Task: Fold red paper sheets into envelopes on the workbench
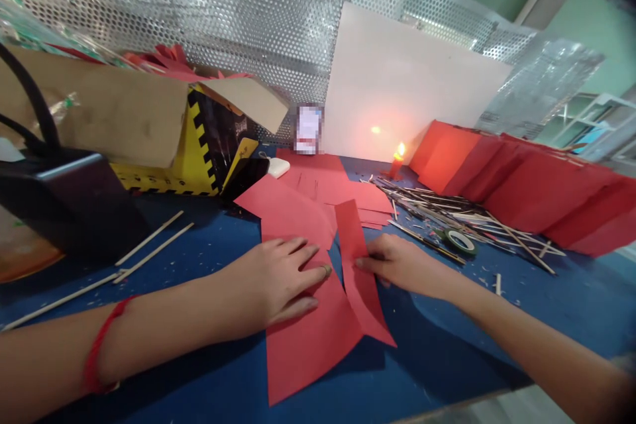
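Note:
A sheet of red paper (313, 344) lies on the blue table in front of me. My left hand (285, 278) presses flat on it, fingers stretched out and a ring on one of them. Along the sheet's right side a strip (360, 278) stands up, joined to it near the bottom. My right hand (392, 262) pinches the edge of this strip between thumb and fingers. Beyond my hands, more red paper (328, 175) is spread out, partly under the sheet.
A lit red candle (397, 162) burns at the back, near standing red paper pieces (536, 185). Thin sticks (477, 222) and a tape roll (460, 242) lie to the right. On the left are a black box-shaped device (74, 205), a cardboard box (124, 112) and loose sticks (154, 252).

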Demonstrator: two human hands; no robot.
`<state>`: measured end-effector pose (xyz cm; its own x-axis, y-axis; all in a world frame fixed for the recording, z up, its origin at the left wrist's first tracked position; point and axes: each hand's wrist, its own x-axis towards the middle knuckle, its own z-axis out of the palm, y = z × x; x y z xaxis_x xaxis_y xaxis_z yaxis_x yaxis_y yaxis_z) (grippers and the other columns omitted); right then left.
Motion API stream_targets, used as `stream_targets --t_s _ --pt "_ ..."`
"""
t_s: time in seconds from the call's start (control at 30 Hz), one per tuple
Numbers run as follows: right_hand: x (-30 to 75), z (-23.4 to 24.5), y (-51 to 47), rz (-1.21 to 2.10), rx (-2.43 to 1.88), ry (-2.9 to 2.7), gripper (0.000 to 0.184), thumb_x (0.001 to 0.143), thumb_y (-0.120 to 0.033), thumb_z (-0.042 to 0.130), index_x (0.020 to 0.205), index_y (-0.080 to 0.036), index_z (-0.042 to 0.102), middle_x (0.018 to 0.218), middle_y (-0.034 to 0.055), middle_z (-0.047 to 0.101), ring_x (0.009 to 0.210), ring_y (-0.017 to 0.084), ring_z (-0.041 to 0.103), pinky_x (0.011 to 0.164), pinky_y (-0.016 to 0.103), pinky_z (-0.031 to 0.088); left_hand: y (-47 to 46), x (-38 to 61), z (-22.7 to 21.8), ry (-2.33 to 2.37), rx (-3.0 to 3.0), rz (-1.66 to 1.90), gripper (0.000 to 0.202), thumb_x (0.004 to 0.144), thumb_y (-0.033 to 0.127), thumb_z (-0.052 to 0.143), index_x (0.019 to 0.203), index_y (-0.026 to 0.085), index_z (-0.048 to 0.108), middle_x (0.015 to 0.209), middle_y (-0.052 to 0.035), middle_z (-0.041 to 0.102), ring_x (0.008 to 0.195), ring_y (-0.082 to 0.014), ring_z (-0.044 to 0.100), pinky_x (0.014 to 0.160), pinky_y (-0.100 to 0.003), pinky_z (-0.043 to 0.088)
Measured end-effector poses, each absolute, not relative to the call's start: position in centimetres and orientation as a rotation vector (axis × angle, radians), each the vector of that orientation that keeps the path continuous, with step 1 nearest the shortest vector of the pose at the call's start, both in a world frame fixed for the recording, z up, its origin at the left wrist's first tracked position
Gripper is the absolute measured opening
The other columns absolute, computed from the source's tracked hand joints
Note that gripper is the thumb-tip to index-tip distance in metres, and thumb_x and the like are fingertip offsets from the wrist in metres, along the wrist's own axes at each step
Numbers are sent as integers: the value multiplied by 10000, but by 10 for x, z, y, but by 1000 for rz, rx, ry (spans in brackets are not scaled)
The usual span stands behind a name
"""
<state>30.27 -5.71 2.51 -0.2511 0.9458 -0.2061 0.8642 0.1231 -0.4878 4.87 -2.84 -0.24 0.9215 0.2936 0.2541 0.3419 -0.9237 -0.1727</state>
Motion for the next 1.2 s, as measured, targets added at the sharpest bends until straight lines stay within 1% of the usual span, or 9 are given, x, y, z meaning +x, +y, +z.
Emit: stream_targets --t_s 0.1,0.17,0.23,0.37,0.47,0.57,0.87,1.0,1.2 --pt "309 25 -67 1108 -1706 -2087 406 886 -501 531 667 -163 587 532 -14 515 508 107 458 490 241 297 -27 48 -5 -456 -2866 -375 363 932 417 507 1210 210 612 1224 -136 652 1109 -303 604 885 -419 502" --pt "311 22 -75 1275 -1643 -2024 375 849 -501 582 688 -162 589 561 -23 507 528 105 454 493 234 311 -27 49 -5 -440 -2887 -436 312 926 389 530 1145 193 636 1177 -123 673 1069 -275 620 878 -387 504" --pt "311 19 -84 1306 -1623 -2015 333 846 -464 588 692 -169 581 592 -31 494 551 99 444 504 231 308 -32 50 -3 -382 -2920 -505 218 931 310 532 1068 194 654 1082 -98 702 1005 -233 640 866 -348 506" --pt "310 16 -96 875 -1781 -2182 351 869 -411 567 610 -181 509 572 -40 433 550 90 351 511 254 218 -49 55 4 -132 -2996 -532 192 922 162 497 1005 211 663 989 -71 712 934 -189 649 859 -315 511" --pt "308 16 -102 541 -1836 -2329 387 885 -400 561 578 -177 485 561 -43 415 541 91 262 524 282 166 -60 58 8 -15 -3017 -516 196 910 142 494 982 210 664 989 -76 709 921 -191 646 860 -318 519" --pt "306 17 -106 417 -1855 -2397 405 925 -381 508 575 -176 492 540 -40 429 518 94 235 527 297 147 -62 59 8 25 -3026 -504 197 906 143 487 969 207 663 988 -84 704 916 -198 642 857 -323 523" --pt "305 18 -115 263 -1896 -2527 332 957 -298 469 694 -197 644 660 22 661 552 113 519 547 314 156 -62 60 7 22 -3035 -489 173 892 150 510 958 207 660 946 -76 690 838 -187 623 820 -310 519" --pt "312 21 -118 163 -1948 -2551 323 966 -332 463 742 -218 666 682 28 681 580 142 574 552 315 154 -61 59 7 18 -3032 -403 171 899 180 509 977 212 658 972 -82 688 867 -196 622 829 -315 514" --pt "342 33 -121 122 -2058 -2575 321 966 -366 463 741 -211 630 639 24 635 596 166 579 552 305 190 -60 59 4 20 -3032 -514 180 897 187 513 998 211 660 977 -78 692 878 -195 627 837 -316 511"
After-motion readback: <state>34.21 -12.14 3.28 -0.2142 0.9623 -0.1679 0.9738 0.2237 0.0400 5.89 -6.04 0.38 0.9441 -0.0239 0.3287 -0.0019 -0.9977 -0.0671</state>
